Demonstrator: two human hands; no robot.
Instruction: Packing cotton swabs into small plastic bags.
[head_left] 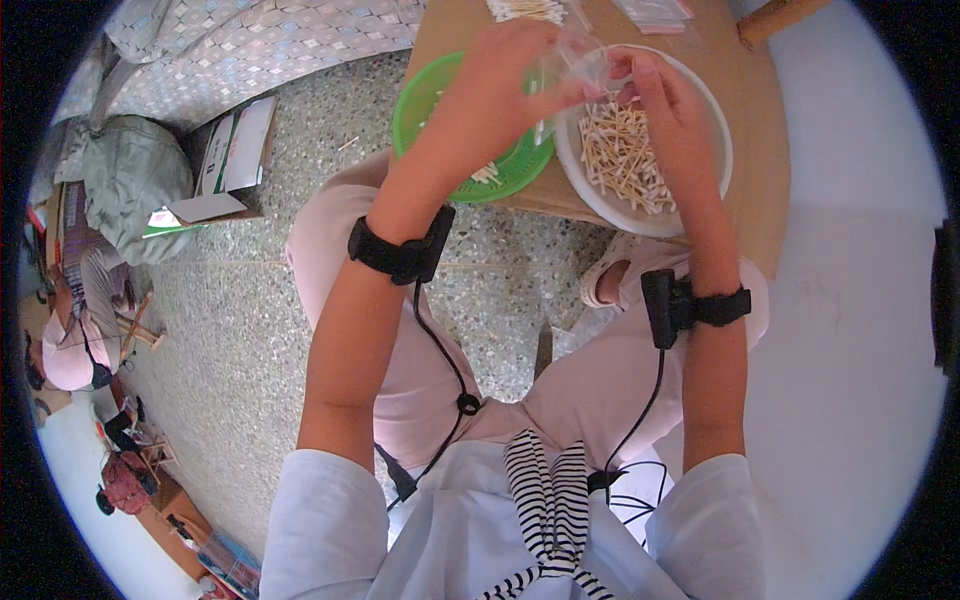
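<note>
A small clear plastic bag (584, 70) is stretched between my two hands over a white bowl. My left hand (500, 85), somewhat blurred, has its fingers closed on the bag's left side above the green basket. My right hand (678, 125) pinches the bag's right edge between thumb and fingers. Beneath them, the white bowl (724, 150) holds a heap of wooden-stick cotton swabs (622, 160). My left hand and forearm partly cover the green plastic basket (530, 178), which contains a few cotton swabs (486, 174). What the bag holds is too blurred to tell.
Bowl and basket stand on a cardboard-topped table (762, 140). At its far edge lie a pile of swabs (526, 9) and flat clear bags (655, 12). An opened carton (236, 150) and a green sack (135, 185) are on the speckled floor. Another person (82, 345) sits far left.
</note>
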